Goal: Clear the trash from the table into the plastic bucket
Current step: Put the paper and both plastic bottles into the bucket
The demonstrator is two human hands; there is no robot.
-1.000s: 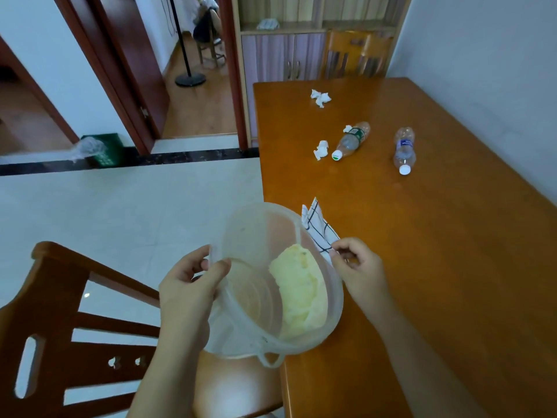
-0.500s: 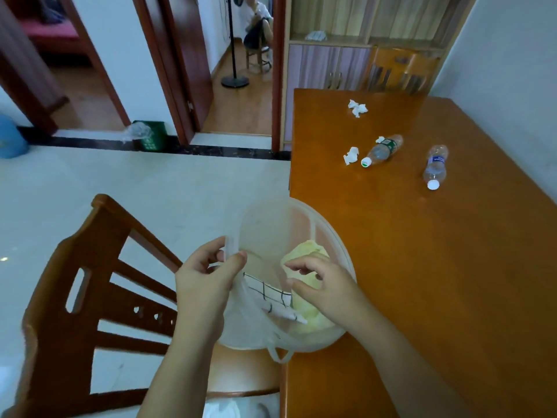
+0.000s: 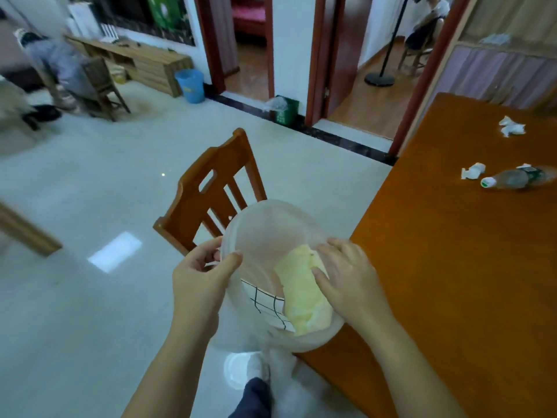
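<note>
My left hand (image 3: 200,277) grips the rim of the clear plastic bucket (image 3: 265,224), held off the table's left edge. Inside lie a yellow cloth (image 3: 303,300) and a white paper with a black grid (image 3: 268,304). My right hand (image 3: 346,277) rests over the bucket's right rim, fingers spread, touching the yellow cloth and holding nothing. On the orange wooden table (image 3: 452,282), far right, lie crumpled white tissues (image 3: 473,171), another tissue wad (image 3: 511,126) and a plastic bottle (image 3: 515,178) on its side.
A wooden chair (image 3: 211,188) stands just behind the bucket, left of the table. Beyond it are a green bin (image 3: 284,110), a blue bin (image 3: 190,85) and open doorways. A person sits at far left, another in the back room. My foot (image 3: 256,384) shows below the bucket.
The view has swung left, so the table shifted to the right. The grid paper now lies loose in the bucket, and my right hand has opened above the yellow cloth.
</note>
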